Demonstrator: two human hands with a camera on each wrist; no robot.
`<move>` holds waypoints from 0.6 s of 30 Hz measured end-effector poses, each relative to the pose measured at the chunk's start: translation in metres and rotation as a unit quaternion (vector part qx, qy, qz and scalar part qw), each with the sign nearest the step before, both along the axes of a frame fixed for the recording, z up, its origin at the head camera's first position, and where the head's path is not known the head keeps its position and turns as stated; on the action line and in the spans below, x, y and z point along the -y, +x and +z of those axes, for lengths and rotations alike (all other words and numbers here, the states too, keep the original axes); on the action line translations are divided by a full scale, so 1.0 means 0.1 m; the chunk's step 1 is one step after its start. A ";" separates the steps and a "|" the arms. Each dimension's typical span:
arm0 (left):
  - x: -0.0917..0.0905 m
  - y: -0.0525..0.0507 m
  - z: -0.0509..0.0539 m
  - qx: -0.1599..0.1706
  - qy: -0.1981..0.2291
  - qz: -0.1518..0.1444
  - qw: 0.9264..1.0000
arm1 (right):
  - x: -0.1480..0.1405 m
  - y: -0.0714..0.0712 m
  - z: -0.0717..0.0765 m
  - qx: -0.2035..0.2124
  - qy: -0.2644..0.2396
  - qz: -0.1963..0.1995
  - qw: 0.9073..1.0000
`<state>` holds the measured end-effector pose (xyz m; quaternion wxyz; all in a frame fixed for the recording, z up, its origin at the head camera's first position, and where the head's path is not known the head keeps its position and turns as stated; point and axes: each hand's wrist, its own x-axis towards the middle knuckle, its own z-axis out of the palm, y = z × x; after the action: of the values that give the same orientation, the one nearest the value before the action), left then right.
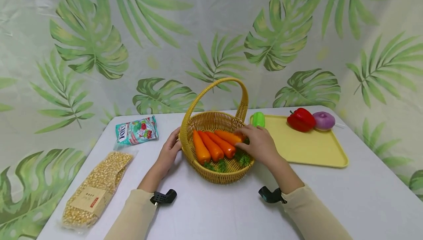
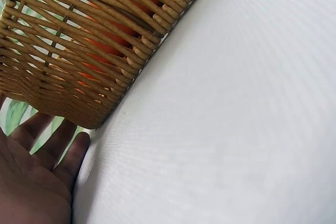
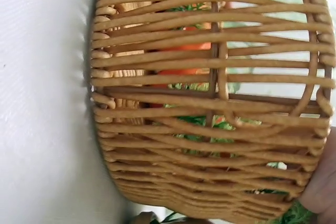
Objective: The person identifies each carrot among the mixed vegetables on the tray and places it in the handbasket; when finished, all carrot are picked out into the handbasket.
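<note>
A yellow wicker basket [image 1: 214, 176] with a tall handle stands mid-table, holding several orange carrots [image 1: 211, 148] with green tops. My left hand [image 1: 169, 152] rests against the basket's left side; in the left wrist view its fingers [image 2: 52, 142] reach loosely along the wicker wall. Inside the basket at the right, my right hand [image 1: 259, 142] pinches the rightmost carrot [image 1: 228, 136] near its thick, leafy end. The right wrist view looks through the weave [image 3: 210, 108] at orange and green, with only the edge of that hand [image 3: 321, 187] showing; its fingertips are hidden there.
A yellow tray [image 1: 307, 148] on the right carries a light green vegetable [image 1: 258, 119], a red bell pepper [image 1: 301, 120] and a purple onion [image 1: 324, 121]. On the left lie a teal candy bag [image 1: 137, 130] and a clear bag of corn kernels [image 1: 99, 188]. A leaf-patterned curtain [image 1: 211, 41] hangs behind.
</note>
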<state>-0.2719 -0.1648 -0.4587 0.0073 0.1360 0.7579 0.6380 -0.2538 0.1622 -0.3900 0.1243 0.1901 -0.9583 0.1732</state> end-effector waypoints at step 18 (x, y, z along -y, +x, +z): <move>-0.01 0.00 0.00 0.009 0.002 0.001 1.000 | 0.02 0.04 0.03 0.068 -0.023 0.046 0.996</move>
<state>-0.2719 -0.1642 -0.4584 0.0137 0.1297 0.7567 0.6406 -0.2496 0.1603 -0.3873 0.0551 0.2185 -0.9507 0.2129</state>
